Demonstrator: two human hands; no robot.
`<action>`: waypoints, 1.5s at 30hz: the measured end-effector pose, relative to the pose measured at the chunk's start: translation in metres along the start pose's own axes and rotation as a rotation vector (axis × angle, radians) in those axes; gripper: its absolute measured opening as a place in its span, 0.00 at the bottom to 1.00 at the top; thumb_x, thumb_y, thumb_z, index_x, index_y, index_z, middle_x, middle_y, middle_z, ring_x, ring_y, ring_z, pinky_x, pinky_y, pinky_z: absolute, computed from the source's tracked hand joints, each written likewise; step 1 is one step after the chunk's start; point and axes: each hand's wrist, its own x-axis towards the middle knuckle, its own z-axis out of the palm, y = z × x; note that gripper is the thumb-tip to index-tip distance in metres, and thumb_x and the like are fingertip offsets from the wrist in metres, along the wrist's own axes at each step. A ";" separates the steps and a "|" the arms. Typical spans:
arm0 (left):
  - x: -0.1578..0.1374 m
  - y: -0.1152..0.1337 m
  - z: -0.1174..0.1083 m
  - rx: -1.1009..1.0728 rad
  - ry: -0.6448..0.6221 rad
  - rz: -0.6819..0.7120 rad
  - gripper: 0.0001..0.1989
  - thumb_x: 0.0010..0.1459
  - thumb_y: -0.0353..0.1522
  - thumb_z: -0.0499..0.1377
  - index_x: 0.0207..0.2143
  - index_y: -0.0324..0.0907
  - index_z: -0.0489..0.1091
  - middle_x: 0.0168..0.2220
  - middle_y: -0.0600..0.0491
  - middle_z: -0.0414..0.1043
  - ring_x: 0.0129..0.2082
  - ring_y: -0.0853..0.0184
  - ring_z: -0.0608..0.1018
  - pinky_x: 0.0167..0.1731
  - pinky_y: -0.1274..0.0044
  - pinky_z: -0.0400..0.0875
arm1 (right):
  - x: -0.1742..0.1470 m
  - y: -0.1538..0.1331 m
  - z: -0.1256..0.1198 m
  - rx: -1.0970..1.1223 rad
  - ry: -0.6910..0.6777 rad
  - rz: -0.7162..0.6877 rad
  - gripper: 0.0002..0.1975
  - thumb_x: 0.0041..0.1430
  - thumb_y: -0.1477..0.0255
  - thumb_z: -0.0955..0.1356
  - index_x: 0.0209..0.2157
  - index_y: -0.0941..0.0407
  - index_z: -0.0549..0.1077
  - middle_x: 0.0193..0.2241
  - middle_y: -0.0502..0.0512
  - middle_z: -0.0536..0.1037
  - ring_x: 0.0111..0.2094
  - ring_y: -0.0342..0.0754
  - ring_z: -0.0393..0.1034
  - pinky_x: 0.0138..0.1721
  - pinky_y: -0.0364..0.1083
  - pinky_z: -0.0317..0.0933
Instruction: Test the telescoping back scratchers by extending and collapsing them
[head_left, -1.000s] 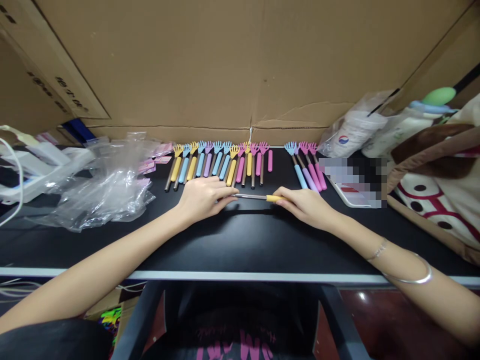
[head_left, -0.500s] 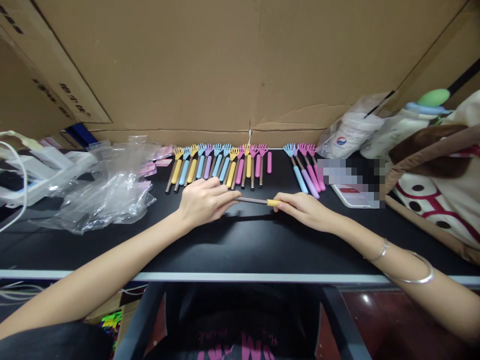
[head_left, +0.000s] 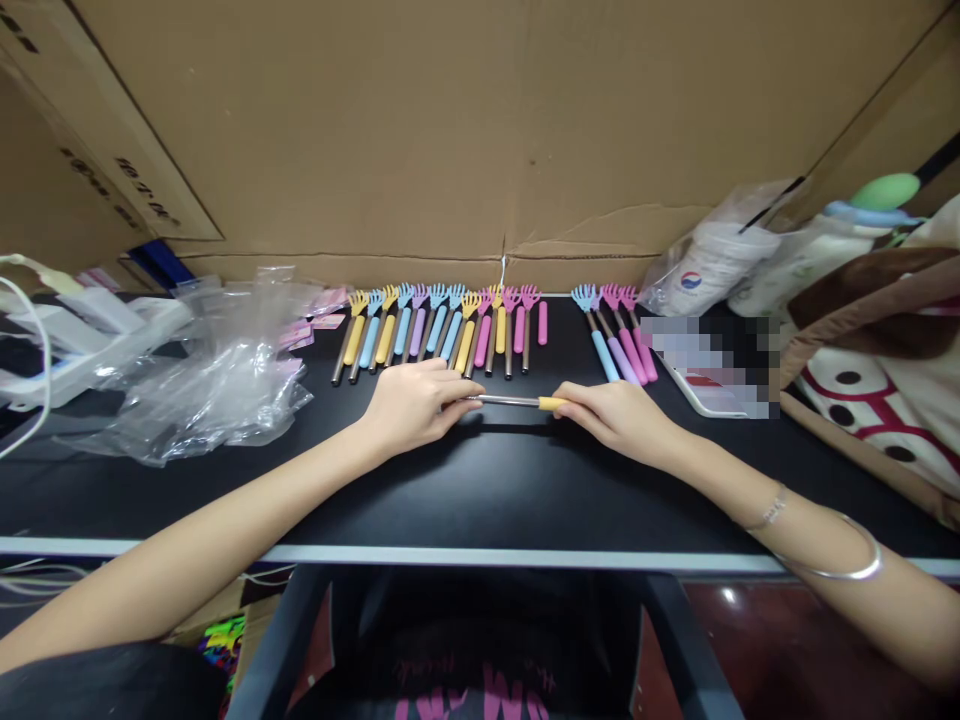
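Held level just above the black table is a back scratcher [head_left: 511,401] with a metal rod and a yellow handle. My left hand [head_left: 416,405] is closed around its left end and hides the claw, if it has one. At the other end, the fingers of my right hand [head_left: 619,420] pinch the yellow handle. Behind my hands lies a row of hand-shaped back scratcher heads with metal rods and separate handles [head_left: 442,335] in yellow, blue, purple and pink. Several back scratchers with handles on their rods [head_left: 619,350] lie together to the right of that row.
Clear plastic bags [head_left: 225,370] are heaped on the left beside a white power strip [head_left: 105,345]. A phone [head_left: 701,390], a bagged cup [head_left: 705,270], a bottle [head_left: 832,250] and a cloth bag [head_left: 892,390] stand or lie on the right. Cardboard [head_left: 420,130] walls the back.
Both hands keep their hold on the back scratcher. They show slightly farther right, and the view has shifted a little. The rows look the same.
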 end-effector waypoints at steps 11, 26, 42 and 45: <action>0.000 -0.002 0.006 -0.277 -0.220 -0.178 0.14 0.62 0.43 0.54 0.40 0.52 0.78 0.36 0.59 0.80 0.35 0.68 0.79 0.26 0.80 0.62 | -0.006 -0.005 -0.001 -0.315 0.221 -0.108 0.23 0.68 0.58 0.54 0.34 0.54 0.73 0.26 0.52 0.78 0.25 0.42 0.69 0.22 0.43 0.43; 0.005 0.000 0.000 -0.176 -0.192 -0.129 0.15 0.63 0.43 0.53 0.41 0.49 0.76 0.34 0.55 0.78 0.35 0.67 0.78 0.27 0.79 0.62 | -0.006 -0.004 -0.013 -0.339 0.237 -0.122 0.21 0.67 0.58 0.56 0.37 0.54 0.75 0.28 0.52 0.78 0.28 0.42 0.70 0.26 0.42 0.50; 0.007 -0.019 -0.012 0.047 -0.082 -0.055 0.13 0.62 0.41 0.54 0.34 0.45 0.75 0.31 0.55 0.77 0.33 0.67 0.78 0.23 0.79 0.56 | -0.007 0.016 -0.024 -0.211 0.241 -0.024 0.17 0.65 0.56 0.59 0.37 0.52 0.73 0.26 0.49 0.77 0.25 0.43 0.68 0.26 0.42 0.50; 0.007 -0.017 -0.013 0.026 -0.062 -0.041 0.13 0.63 0.40 0.53 0.34 0.46 0.75 0.31 0.56 0.77 0.32 0.68 0.78 0.23 0.79 0.55 | -0.006 0.015 -0.023 -0.179 0.251 -0.008 0.17 0.65 0.57 0.58 0.38 0.52 0.73 0.26 0.49 0.77 0.24 0.42 0.67 0.26 0.42 0.50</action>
